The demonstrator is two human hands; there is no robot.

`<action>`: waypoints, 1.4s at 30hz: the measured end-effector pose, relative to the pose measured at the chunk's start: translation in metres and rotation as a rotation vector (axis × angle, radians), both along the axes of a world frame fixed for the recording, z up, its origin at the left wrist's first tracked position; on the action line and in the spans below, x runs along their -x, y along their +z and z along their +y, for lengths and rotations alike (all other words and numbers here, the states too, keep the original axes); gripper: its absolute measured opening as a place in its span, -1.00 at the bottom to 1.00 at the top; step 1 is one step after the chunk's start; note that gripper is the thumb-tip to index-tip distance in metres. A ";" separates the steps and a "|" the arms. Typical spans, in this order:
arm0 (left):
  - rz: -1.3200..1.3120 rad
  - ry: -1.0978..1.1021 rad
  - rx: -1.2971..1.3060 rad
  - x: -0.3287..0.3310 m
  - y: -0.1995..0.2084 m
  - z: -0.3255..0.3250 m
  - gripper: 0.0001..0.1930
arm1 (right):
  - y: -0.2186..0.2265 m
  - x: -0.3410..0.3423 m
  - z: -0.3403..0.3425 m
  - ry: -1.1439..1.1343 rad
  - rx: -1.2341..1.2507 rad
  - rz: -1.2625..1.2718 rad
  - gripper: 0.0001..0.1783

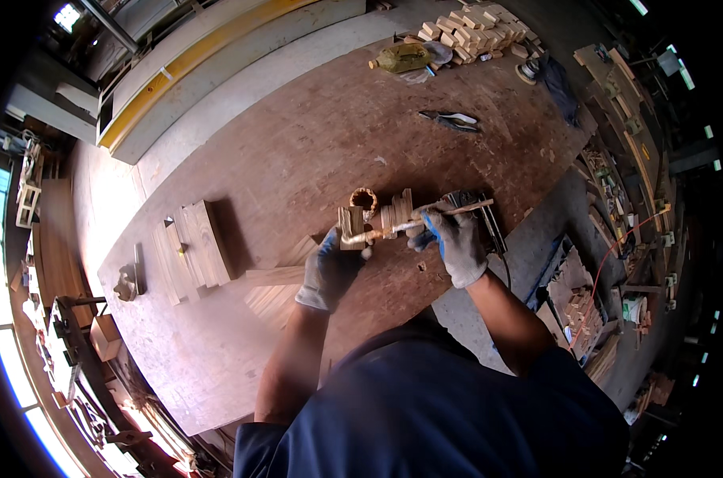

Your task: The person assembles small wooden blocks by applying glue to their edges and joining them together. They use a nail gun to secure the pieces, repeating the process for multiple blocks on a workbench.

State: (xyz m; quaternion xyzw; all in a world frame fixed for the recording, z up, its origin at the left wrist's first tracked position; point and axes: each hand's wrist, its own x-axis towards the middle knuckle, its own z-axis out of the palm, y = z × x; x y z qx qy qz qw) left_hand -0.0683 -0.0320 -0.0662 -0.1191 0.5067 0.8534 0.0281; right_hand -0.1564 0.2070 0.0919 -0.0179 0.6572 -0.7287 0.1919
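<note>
Both hands wear grey work gloves with blue patches. My left hand [332, 275] is closed around a small wooden block [351, 221] held over the table. My right hand [457, 245] pinches a thin wooden stick [477, 206] that points off to the right. A pale, wet-looking strip [377, 233] runs from the right fingers to the block; whether it belongs to the stick is unclear. Just beyond the hands stands a round pot [363, 196] with a crusted, tan rim. Beside it are more upright wooden blocks [396, 210]. A dark corded tool [493, 227] is partly hidden behind my right hand.
On the brown table [298, 151] lie stacked boards [194, 247] at left, a metal tool [130, 280], pliers-like tools [451, 121], a yellowish bottle [401, 58] and a pile of wooden blocks [477, 32]. At right, a box of wood scraps [577, 307] sits below table height.
</note>
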 end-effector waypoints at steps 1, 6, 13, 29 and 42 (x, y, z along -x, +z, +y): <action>0.005 0.004 0.017 0.000 0.009 0.001 -0.48 | 0.003 -0.004 0.002 0.016 0.003 -0.021 -0.69; 0.015 0.019 0.072 -0.002 0.022 0.001 -0.49 | 0.008 -0.007 -0.002 -0.052 0.060 -0.070 -0.72; -0.052 0.012 -0.279 -0.002 0.061 0.007 -0.59 | -0.003 0.005 -0.010 -0.042 0.036 0.097 -0.70; -0.009 0.021 -0.047 -0.012 0.025 -0.005 -0.44 | 0.013 -0.008 0.001 0.188 -0.014 0.234 -0.71; -0.012 -0.020 0.166 -0.015 0.041 -0.004 -0.43 | 0.006 0.000 -0.012 0.101 0.036 0.308 -0.74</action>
